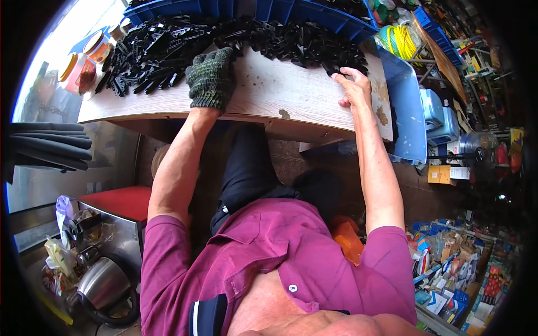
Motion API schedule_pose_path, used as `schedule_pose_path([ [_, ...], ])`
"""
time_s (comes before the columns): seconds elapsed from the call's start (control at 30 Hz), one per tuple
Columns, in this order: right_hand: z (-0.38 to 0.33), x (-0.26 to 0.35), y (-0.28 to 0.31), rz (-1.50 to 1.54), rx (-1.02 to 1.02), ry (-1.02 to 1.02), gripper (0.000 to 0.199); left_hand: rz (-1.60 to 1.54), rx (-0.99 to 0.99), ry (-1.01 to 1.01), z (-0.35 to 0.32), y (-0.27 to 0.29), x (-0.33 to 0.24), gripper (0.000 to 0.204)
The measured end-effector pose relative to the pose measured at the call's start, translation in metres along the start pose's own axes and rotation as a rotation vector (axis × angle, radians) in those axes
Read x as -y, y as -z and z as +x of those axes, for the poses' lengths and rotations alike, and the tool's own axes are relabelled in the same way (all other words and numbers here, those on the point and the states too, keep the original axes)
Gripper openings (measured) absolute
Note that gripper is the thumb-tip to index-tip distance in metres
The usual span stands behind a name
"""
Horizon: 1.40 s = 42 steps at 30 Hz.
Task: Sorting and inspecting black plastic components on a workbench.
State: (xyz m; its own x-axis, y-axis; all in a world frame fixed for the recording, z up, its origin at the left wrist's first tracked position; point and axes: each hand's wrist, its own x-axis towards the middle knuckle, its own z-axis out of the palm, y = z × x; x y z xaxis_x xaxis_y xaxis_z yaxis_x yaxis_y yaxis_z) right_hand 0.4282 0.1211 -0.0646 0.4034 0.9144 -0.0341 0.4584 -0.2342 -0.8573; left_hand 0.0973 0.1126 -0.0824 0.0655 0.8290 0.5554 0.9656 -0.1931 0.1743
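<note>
My left hand (pixel 211 79), in a dark green speckled knit glove, rests at the near edge of a long heap of small black plastic parts (pixel 162 47). Its fingers are curled closed, and what they hold, if anything, is hidden beneath them. At the heap's right end, my bare right hand (pixel 355 89) has its fingers bent and its thumb apart. Its fingertips touch or hover just by the black pieces there; I see nothing gripped in it. Both hands are over the pale wood-grain table (pixel 280 84), which has worn, stained patches.
Blue crates (pixel 314 15) stand behind the heap. Two lidded jars (pixel 78 70) sit at the table's left end. A light blue bin (pixel 406 106) stands against the right end. Coiled yellow hose (pixel 402 40) lies beyond it. A metal kettle (pixel 105 283) is at lower left, crowded shelves at right.
</note>
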Motion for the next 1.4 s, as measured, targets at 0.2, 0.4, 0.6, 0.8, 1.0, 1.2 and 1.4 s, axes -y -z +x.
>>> schedule_pose_path([
  [0.2, 0.007, 0.001, -0.006, -0.217, 0.086, 0.074, 0.045, -0.033, -0.021, -0.077, -0.009, -0.005, 0.009, 0.022],
  [0.4, 0.004, 0.005, -0.004, -0.275, 0.101, 0.07, 0.045, 0.035, -0.033, -0.085, -0.009, -0.004, 0.002, 0.025],
  [0.6, 0.007, -0.002, 0.0, -0.255, 0.144, 0.138, 0.05, 0.081, -0.033, -0.129, -0.005, -0.006, 0.001, 0.023],
  [0.8, -0.001, 0.011, 0.0, -0.367, 0.161, 0.111, 0.047, -0.095, -0.004, -0.311, -0.007, 0.004, -0.001, 0.028],
  [1.0, -0.002, 0.009, 0.0, -0.331, 0.149, 0.168, 0.044, -0.058, -0.047, -0.304, -0.001, 0.0, 0.002, 0.03],
  [1.2, -0.003, 0.009, 0.0, -0.408, 0.156, 0.121, 0.041, 0.026, -0.206, -0.196, -0.002, 0.004, -0.007, 0.033],
  [1.4, -0.035, 0.004, -0.007, 0.404, 0.209, -0.131, 0.033, -0.42, -0.204, -0.193, -0.031, 0.004, -0.047, 0.042],
])
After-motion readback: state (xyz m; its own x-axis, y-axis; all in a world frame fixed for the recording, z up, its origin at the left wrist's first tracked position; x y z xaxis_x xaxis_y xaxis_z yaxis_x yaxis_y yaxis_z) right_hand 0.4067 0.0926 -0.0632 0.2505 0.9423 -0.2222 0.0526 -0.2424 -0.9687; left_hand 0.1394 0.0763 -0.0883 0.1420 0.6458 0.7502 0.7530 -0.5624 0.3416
